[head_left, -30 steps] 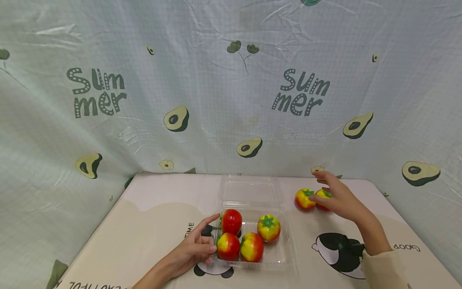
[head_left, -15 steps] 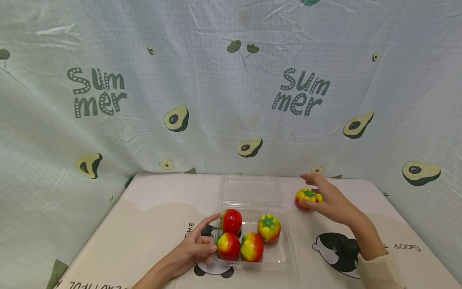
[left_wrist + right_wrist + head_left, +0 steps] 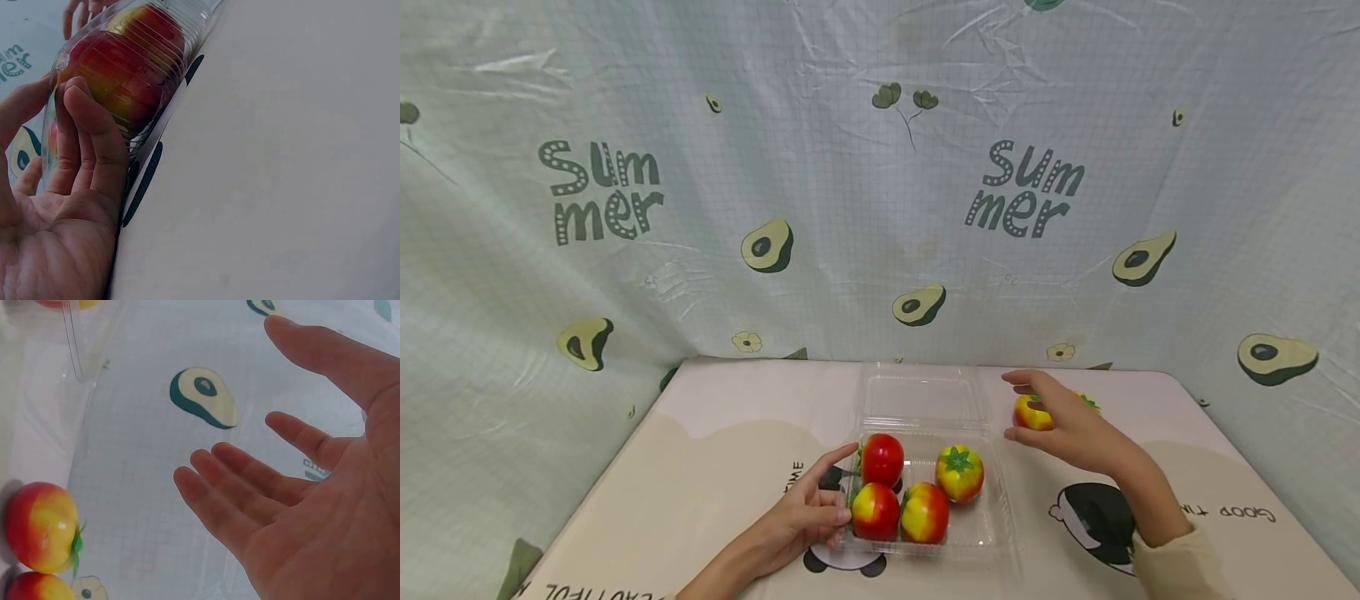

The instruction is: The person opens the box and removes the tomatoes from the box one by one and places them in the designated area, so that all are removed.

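Observation:
A clear plastic box (image 3: 973,527) stands open on the table with several red-and-yellow tomatoes in it. Three lie against its left and front sides, and another tomato (image 3: 958,473) sits at the right with its green top up. My left hand (image 3: 793,521) holds the box at its left wall, one finger stretched along the side, the others bent against the plastic. Over two loose tomatoes right of the box hovers my right hand (image 3: 1071,425), fingers and thumb spread, nothing between them. It partly hides the nearer-to-box tomato (image 3: 1028,413) and most of the second tomato (image 3: 1088,402).
The box's transparent lid (image 3: 921,398) lies folded back behind it. A printed tablecloth (image 3: 715,483) covers the table. Behind and at both sides hangs a pale curtain (image 3: 835,183) with avocado prints.
My right hand has moved left and slightly towards me, from the right-hand loose tomato across to the left one. The left hand, the box and the tomatoes stay where they were.

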Tool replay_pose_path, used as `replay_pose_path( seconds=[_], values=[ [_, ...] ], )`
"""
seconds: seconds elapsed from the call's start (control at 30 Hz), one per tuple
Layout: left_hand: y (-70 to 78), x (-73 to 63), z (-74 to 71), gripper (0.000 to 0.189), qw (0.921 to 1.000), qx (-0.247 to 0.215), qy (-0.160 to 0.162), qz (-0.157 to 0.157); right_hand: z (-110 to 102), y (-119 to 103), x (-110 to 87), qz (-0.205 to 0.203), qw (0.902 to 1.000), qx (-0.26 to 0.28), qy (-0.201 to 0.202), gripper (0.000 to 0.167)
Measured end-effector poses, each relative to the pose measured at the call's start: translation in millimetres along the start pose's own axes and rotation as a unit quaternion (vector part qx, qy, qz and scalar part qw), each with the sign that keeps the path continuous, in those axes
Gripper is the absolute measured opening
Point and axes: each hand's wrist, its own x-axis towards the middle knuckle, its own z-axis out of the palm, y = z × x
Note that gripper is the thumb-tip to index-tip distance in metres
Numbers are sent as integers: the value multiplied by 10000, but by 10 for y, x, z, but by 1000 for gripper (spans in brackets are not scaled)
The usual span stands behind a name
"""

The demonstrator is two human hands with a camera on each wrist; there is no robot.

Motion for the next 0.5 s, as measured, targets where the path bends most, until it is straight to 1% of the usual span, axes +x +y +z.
replay_pose_path(
  seconds=[0.23, 0.5],
  values=[
    [-1, 5, -1, 87, 10000, 27, 38, -6, 58, -42, 11, -110, 9996, 161, -190, 71],
    [-1, 5, -2, 88, 10000, -4, 39, -33, 153, -83, 28, -211, 9972, 414, -585, 70]
  ],
)
